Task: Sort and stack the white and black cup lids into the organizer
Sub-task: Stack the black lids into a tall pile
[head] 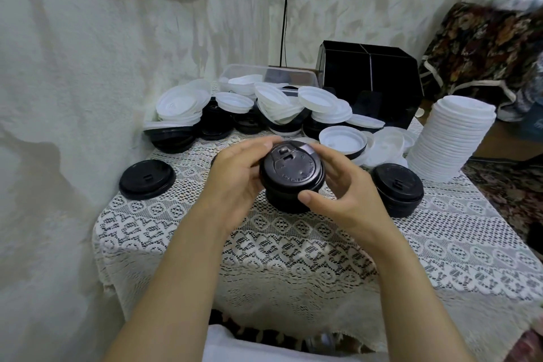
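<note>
Both my hands grip a stack of black lids (pixel 292 176) over the middle of the table. My left hand (pixel 238 182) cups its left side, and my right hand (pixel 338 188) holds its right side with the thumb on the front. A second black stack (pixel 396 188) stands just to the right. One black lid (pixel 147 178) lies alone at the left. A tall stack of white lids (pixel 452 138) leans at the right edge. Mixed white and black lids (pixel 249 109) are heaped at the back. The black organizer (pixel 370 73) stands behind them at the back right.
A clear plastic tub (pixel 235 72) sits behind the heap. The lace tablecloth (pixel 264 244) covers a small table against a white wall on the left. A patterned cloth over furniture (pixel 484 44) lies to the right, and a black cable (pixel 285 9) runs up the wall.
</note>
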Motion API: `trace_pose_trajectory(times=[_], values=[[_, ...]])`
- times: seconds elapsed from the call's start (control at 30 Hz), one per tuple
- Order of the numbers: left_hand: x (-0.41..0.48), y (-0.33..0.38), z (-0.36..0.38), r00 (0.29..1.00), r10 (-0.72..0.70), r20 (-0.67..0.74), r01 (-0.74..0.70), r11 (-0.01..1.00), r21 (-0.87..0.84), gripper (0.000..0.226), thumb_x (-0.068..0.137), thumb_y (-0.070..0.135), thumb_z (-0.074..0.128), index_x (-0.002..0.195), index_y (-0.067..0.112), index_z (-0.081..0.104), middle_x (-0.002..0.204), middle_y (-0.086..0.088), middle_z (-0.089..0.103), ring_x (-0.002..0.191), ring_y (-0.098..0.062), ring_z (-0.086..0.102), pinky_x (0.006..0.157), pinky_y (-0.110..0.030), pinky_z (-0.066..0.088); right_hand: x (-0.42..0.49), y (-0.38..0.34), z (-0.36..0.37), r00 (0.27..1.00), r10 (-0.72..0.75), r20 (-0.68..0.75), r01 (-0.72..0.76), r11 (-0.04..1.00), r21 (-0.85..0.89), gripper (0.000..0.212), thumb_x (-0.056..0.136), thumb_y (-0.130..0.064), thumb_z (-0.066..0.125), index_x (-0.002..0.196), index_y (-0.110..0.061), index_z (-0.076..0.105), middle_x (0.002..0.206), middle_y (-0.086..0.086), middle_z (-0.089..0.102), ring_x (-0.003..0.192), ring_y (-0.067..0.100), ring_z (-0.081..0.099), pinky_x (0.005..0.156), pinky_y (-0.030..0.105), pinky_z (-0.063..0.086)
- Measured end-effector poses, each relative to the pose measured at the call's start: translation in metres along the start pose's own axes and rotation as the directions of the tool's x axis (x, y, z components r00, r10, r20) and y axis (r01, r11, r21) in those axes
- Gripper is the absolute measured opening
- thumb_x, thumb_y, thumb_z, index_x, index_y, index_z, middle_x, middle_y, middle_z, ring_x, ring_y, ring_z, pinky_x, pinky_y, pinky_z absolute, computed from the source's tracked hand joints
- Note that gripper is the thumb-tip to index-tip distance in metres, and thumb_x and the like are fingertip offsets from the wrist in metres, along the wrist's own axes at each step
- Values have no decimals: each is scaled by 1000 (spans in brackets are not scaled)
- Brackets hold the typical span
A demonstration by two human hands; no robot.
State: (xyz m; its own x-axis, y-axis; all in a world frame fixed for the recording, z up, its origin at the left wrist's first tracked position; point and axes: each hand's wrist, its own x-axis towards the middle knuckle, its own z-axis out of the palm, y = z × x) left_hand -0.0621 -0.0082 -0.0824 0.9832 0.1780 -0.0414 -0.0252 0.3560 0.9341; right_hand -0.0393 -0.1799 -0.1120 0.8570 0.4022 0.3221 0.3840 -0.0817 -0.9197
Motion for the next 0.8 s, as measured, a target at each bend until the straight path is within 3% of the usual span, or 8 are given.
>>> trace_pose_trajectory(times=[0.1,0.17,0.3,0.43,0.53,0.63,0.7,0.8], values=[[1,3,-6,995,-82,59,96,950,-297,26,88,3,52,113,4,61,101,-14,70,80,-20,69,70,-29,59,1,0,1,991,-17,-129,21,999,25,67,73,-8,81,129,-33,51,128,-15,60,124,-1,52,109,27,39],[1,0,-6,987,-93,129,134,923,-360,46,82,3,55,128,3,52,115,-17,67,90,-25,70,73,-32,59,2,0,3,974,-31,-225,41,998,42,65,74,-10,79,128,-33,50,127,-15,59,122,-1,53,109,25,40],[-2,-8,1,979,-44,201,107,944,-311,64,73,-7,58,134,7,45,111,-15,68,94,-26,68,73,-32,59,8,1,17,969,-57,-240,55,998,-14,77,70,-20,85,136,-28,46,138,-6,53,129,4,47,111,30,38],[-4,-9,2,968,-4,253,65,970,-236,54,77,-13,53,129,3,51,105,-14,67,85,-19,65,74,-26,55,11,0,25,973,-56,-225,48,998,-40,82,70,-23,84,141,-26,44,142,-6,50,132,5,45,111,35,38],[-3,-9,-2,951,10,308,60,975,-216,49,77,-12,56,124,1,53,99,-12,69,71,-13,65,73,-25,56,10,-3,23,973,-50,-224,34,997,-74,80,68,-37,81,140,-29,46,137,-9,53,127,5,49,108,34,41],[-4,-7,-6,931,8,364,65,980,-186,47,81,-3,53,128,2,52,113,-15,67,91,-21,68,80,-28,56,9,-5,19,975,-54,-215,47,998,-38,73,72,-18,83,135,-30,49,131,-13,58,121,2,54,105,28,44],[-2,-7,-8,959,12,282,29,989,-144,46,85,-1,54,130,4,49,117,-17,66,101,-26,67,83,-32,55,8,-4,14,973,-73,-220,64,997,-50,69,74,-7,81,131,-32,50,128,-15,58,120,1,54,104,24,43],[4,-10,-13,988,155,-15,-153,984,89,45,83,0,63,123,16,53,117,-10,64,106,-21,65,86,-30,55,8,2,2,974,-69,-214,51,995,-89,66,76,-4,79,128,-34,51,129,-13,58,121,1,53,106,24,41]])
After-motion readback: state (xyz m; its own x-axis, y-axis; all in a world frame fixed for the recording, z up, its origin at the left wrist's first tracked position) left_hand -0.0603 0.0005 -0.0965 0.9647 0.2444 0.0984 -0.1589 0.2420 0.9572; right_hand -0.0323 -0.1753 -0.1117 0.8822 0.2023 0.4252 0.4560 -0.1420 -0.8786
